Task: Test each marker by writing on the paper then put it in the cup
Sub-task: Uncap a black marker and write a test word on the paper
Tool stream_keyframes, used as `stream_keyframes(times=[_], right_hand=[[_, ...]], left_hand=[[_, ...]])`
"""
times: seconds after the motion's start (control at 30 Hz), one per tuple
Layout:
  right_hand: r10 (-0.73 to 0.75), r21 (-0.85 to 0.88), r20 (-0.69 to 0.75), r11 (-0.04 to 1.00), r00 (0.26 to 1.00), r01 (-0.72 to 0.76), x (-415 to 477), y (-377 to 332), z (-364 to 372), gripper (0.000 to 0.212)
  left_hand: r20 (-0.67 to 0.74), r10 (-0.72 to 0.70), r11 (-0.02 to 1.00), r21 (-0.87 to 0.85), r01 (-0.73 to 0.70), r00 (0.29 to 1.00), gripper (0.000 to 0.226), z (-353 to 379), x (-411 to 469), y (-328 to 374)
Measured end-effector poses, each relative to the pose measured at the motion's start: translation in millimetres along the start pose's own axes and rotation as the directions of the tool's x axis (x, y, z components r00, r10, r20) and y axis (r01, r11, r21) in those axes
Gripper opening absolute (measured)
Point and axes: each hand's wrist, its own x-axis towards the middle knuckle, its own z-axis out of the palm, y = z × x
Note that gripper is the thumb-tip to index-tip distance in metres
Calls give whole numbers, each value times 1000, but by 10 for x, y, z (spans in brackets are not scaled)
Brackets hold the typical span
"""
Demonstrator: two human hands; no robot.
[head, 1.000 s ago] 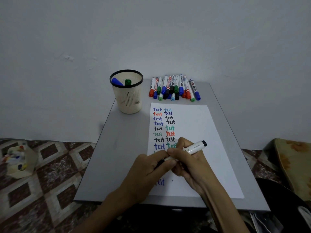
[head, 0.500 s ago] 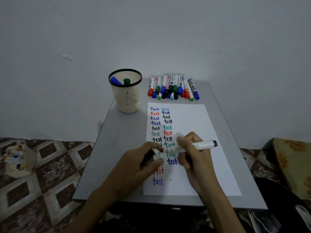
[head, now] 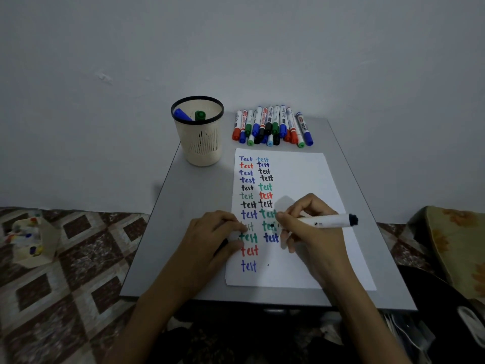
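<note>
My right hand (head: 312, 232) grips a white marker with a black end (head: 329, 221), its black tip low over the second column of words on the white paper (head: 301, 185). My left hand (head: 210, 240) rests at the paper's left edge, fingers curled round a dark marker cap (head: 223, 244) that is mostly hidden. The sheet carries two columns of "test" in blue, red, black and green. At the back left stands a cream mesh cup (head: 200, 143) holding a blue and a green marker. Several capped markers (head: 273, 126) lie in a row behind the paper.
The grey table (head: 194, 219) is small, its front edge just under my wrists, with a wall right behind it. A tiled floor and a small box with coloured bits (head: 29, 240) lie to the left. A patterned cushion (head: 456, 248) sits at the right.
My hands pulled apart and the cap came off the marker. The right hand swung the marker flatter with its tip toward the paper; the left hand moved to the paper's left edge.
</note>
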Motion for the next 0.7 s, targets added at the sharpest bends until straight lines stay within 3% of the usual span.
stream_keyframes(times=[0.1,0.7], right_hand=[[26,-34,4,999,1000,-26,-1,56,27,36],[-38,-188,64,981,997,49,-2,143,91,32]], left_hand=[[-1,-3,1000,10,3,1000,35,9,10,-6],[-18,-4,999,-38,3,1000,37,8,20,-21]])
